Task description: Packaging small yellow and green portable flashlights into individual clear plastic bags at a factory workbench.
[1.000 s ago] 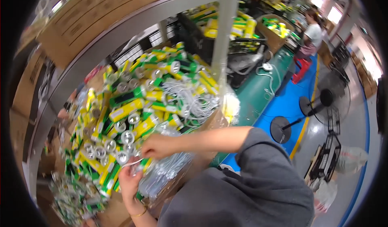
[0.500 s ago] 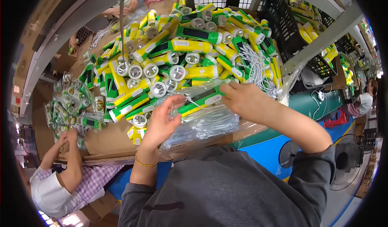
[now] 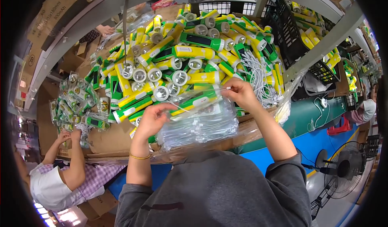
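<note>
A yellow and green flashlight [image 3: 199, 102] lies slantwise inside a clear plastic bag [image 3: 184, 110], held up between my two hands. My left hand [image 3: 150, 122] is closed, pinching the bag's left end beside a white cable. At the other end, the thumb and fingers of my right hand [image 3: 241, 94] are closed on the bag, and a small white plug shows at their tips. Just below is a stack of flat clear bags [image 3: 198, 130]. Beyond my hands rises a large heap of loose flashlights [image 3: 194, 53].
White cables [image 3: 255, 75] hang in a bundle on the heap's right side. Bagged flashlights [image 3: 74, 101] are piled at left, near a co-worker's hands [image 3: 69, 136]. Black crates [image 3: 285, 37] stand behind a metal post at right. A fan [image 3: 343, 168] is at lower right.
My right hand has drawn back, its elbow now lower and closer in. My left hand has turned from spread fingers to a pinch on the bag. The flashlight is now nearer the bag stack.
</note>
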`<state>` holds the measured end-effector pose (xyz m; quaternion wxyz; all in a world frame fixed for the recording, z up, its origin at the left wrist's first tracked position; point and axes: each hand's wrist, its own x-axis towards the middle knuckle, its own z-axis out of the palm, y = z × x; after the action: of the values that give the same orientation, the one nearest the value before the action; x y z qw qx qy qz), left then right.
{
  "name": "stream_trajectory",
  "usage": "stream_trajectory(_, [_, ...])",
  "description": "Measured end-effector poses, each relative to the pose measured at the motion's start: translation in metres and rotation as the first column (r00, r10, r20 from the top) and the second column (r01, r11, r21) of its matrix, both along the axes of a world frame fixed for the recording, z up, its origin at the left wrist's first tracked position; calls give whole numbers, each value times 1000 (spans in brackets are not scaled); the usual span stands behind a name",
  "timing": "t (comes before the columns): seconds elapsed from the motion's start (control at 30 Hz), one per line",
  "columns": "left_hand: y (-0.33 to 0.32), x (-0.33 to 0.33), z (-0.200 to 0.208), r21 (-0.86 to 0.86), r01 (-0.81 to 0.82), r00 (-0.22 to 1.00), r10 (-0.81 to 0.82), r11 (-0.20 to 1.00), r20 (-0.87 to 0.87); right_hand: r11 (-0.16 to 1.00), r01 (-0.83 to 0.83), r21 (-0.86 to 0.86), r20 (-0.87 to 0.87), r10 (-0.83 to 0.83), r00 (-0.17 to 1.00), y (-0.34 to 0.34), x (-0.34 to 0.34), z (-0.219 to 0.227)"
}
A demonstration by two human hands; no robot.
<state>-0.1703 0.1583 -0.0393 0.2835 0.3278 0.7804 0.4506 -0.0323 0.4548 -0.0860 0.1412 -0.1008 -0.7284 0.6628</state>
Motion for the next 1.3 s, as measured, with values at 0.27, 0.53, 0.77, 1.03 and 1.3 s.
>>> stream_trajectory(0.27, [70, 72, 38, 422, 42, 625, 306, 906, -718, 955, 106, 276, -223, -43, 974, -78, 11, 66])
stream_trajectory(0.53, [76, 75, 20, 422, 108, 678, 244, 900, -693, 962, 131, 239, -192, -85, 978, -89, 31, 65])
stream_trajectory(0.77, [-11, 4, -2, 156, -61, 535, 164, 986, -829, 950, 290, -116, -262, -310, 914, -45, 56, 54])
stream_trajectory(1.03, [-71, 15, 19, 405, -436, 828, 535, 804, -170, 935, 341, -101, -41, -346, 937, -48, 50, 54])
stream_trajectory(1.3, [-266, -88, -14, 144, -782, 104, 354, 607, -929, 894, 120, 431, -54, -107, 993, -52, 47, 58])
